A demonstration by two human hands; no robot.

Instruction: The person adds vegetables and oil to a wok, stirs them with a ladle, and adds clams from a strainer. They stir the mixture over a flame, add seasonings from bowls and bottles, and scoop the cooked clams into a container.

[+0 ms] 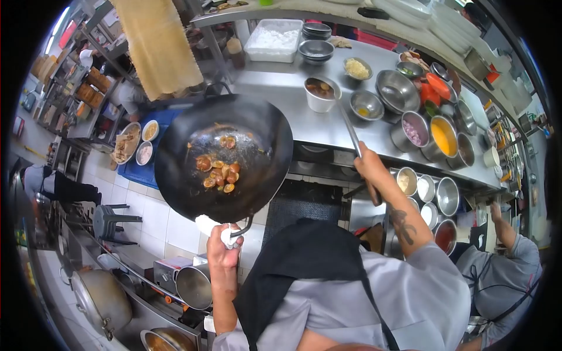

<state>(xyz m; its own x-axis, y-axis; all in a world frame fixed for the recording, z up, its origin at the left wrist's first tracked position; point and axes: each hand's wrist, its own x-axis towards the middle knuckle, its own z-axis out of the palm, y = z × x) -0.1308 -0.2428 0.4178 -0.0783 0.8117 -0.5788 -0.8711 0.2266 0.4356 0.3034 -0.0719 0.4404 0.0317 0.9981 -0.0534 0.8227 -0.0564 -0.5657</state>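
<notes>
My left hand is closed around the loop handle of a large black wok, with a white cloth between palm and metal. The wok is tilted, and glossy brown sauced food pieces lie in its lower middle. My right hand grips the long handle of a ladle. Its far end reaches a white tub on the steel counter, which holds similar brown pieces. The ladle's bowl cannot be made out clearly there.
Steel bowls of chopped ingredients crowd the counter, including a pot of orange liquid. A white tray of powder stands at the back. A blue surface carries small bowls. A co-worker stands at right; a stool is at left.
</notes>
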